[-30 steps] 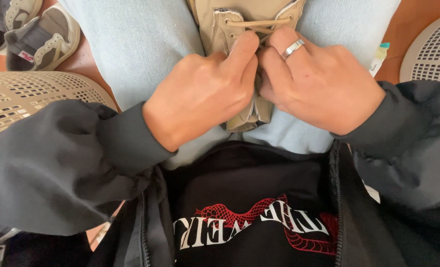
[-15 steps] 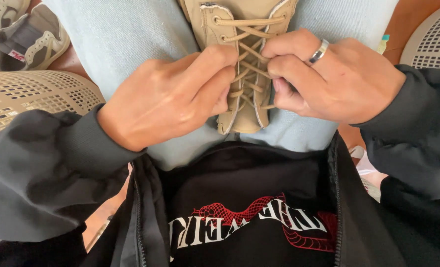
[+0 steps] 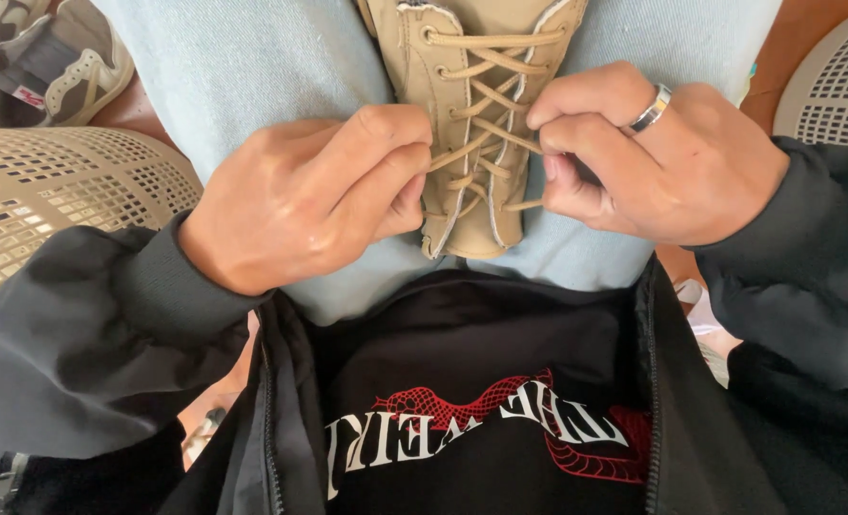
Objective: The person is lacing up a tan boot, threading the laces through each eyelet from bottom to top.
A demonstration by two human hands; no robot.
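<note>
left hand [image 3: 300, 205] pinching tan lace [image 3: 486, 129] | right hand [image 3: 657, 157] pinching lace, ring [image 3: 650, 108] on finger | tan boot [image 3: 476, 124] rests on light-blue jeans [image 3: 252, 67]

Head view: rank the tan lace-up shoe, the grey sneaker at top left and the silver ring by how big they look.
1. Tan lace-up shoe, largest, though close to the camera and cut off at the top.
2. Grey sneaker, smaller, lying farther off and partly out of frame, so true size is unsure.
3. Silver ring on the right hand, clearly smallest.

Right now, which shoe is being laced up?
The tan shoe resting on the lap, between both hands; the grey sneaker at the upper left lies untouched.
</note>
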